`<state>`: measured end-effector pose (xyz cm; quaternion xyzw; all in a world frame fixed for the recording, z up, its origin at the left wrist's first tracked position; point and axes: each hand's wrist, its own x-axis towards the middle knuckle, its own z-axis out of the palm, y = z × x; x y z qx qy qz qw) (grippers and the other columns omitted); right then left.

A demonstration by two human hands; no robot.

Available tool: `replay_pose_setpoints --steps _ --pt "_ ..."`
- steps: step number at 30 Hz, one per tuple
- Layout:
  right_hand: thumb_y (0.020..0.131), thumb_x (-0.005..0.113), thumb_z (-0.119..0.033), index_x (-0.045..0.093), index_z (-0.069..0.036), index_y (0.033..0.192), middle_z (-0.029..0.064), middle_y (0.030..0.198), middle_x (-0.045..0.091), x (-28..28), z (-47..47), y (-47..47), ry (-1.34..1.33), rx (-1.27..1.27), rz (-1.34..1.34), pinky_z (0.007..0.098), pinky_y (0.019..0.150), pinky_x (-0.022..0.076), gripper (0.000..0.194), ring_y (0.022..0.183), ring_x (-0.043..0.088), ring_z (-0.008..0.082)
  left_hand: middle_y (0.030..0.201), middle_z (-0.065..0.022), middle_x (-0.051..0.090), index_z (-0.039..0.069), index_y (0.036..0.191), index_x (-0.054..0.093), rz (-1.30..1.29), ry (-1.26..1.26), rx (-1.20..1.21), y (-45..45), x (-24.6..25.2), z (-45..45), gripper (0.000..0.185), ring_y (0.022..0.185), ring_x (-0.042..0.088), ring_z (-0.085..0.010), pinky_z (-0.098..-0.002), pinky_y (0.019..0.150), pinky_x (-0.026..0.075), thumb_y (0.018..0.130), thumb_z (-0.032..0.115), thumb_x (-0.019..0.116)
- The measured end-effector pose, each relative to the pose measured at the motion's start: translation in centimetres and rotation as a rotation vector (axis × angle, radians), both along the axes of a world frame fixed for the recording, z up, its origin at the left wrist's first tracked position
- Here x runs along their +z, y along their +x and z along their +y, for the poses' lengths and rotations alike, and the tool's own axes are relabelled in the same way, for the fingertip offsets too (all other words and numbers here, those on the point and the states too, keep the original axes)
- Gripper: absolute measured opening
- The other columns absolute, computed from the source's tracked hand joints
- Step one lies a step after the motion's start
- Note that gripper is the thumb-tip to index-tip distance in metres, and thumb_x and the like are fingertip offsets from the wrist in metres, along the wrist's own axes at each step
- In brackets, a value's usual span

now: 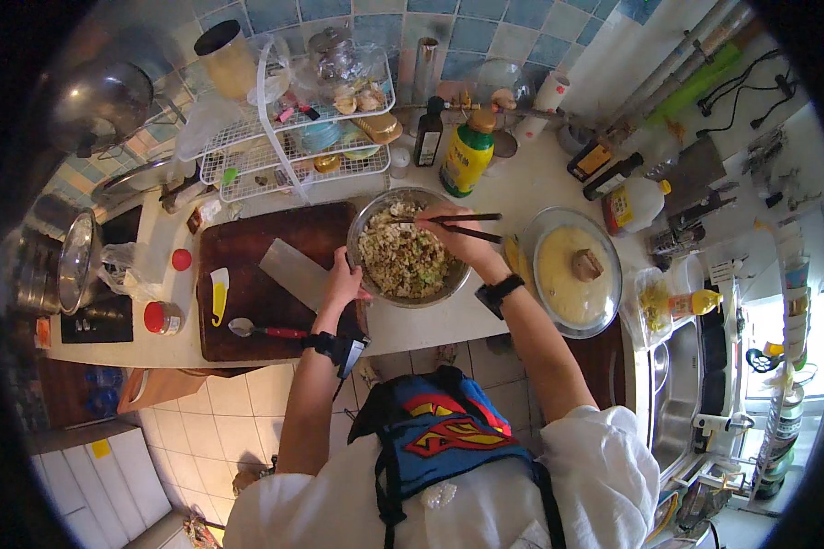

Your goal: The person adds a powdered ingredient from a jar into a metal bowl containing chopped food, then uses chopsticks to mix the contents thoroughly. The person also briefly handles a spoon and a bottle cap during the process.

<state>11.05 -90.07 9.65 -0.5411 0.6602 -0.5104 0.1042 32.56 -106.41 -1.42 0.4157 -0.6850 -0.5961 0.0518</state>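
A steel mixing bowl (468,278) stands on the counter before me, filled with a chopped, crumbly mixture (402,257) flecked with green. My left hand (345,283) grips the bowl's left rim. In my right hand (453,237) is a pair of dark chopsticks (477,217); their thick ends point right, and their tips reach over the mixture, partly hidden by the fingers. Left of the bowl lies a dark wooden cutting board (247,219). On it rest a cleaver (292,271), partly behind my left hand, a yellow-handled peeler or small knife (219,298) and a red-handled spoon (242,327).
Behind the bowl stand a yellow-green bottle (468,154) and a dark bottle (428,134). A glass-lidded round vessel (556,302) sits to the right, before the sink (676,405). A white wire rack (302,171) is at the back left. A red-lidded jar (161,318) stands left of the board.
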Motion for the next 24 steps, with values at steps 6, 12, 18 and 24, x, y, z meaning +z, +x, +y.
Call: replay_pose_setpoints --steps 6,12,18,24 --pt "0.087 0.075 -0.012 0.071 0.000 0.090 0.0144 0.080 0.070 -2.0 5.6 -0.8 0.140 -0.455 0.050 0.0341 0.058 0.0520 0.013 0.063 0.066 0.0279 0.106 -0.0215 0.064 0.016 0.146 0.023 0.039 0.028 0.075 -0.4 -0.2 0.5 0.060 0.064 0.071 -0.0338 -0.0413 0.052 0.063 0.095 0.002 0.052" --pt "0.090 0.071 -0.013 0.073 -0.001 0.091 0.0134 0.082 0.071 -0.6 10.6 4.0 0.190 -0.392 0.007 0.0317 0.065 0.0524 0.012 0.073 0.068 0.0215 0.116 -0.0242 0.063 0.014 0.151 0.022 0.007 -0.054 0.003 -0.4 -0.2 0.2 0.065 0.063 0.072 -0.0329 -0.0403 0.054 0.062 0.095 0.002 0.051" --pt "0.089 0.072 -0.008 0.071 0.000 0.091 0.0132 0.083 0.071 -1.5 8.2 7.3 0.049 -0.265 -0.049 0.0330 0.064 0.0514 0.008 0.073 0.067 0.0253 0.123 -0.0218 0.062 0.018 0.158 0.014 -0.051 -0.012 -0.020 -0.4 0.4 0.1 0.072 0.061 0.072 -0.0278 -0.0370 0.057 0.062 0.098 0.007 0.052" --pt "0.088 0.072 -0.005 0.071 0.000 0.095 0.0134 0.089 0.071 -2.9 3.2 5.0 -0.055 -0.090 -0.017 0.0337 0.066 0.0541 0.008 0.078 0.069 0.0257 0.118 -0.0229 0.064 0.015 0.158 0.015 -0.042 0.004 -0.041 0.0 1.0 0.3 0.070 0.060 0.072 -0.0290 -0.0374 0.057 0.061 0.098 0.007 0.050"
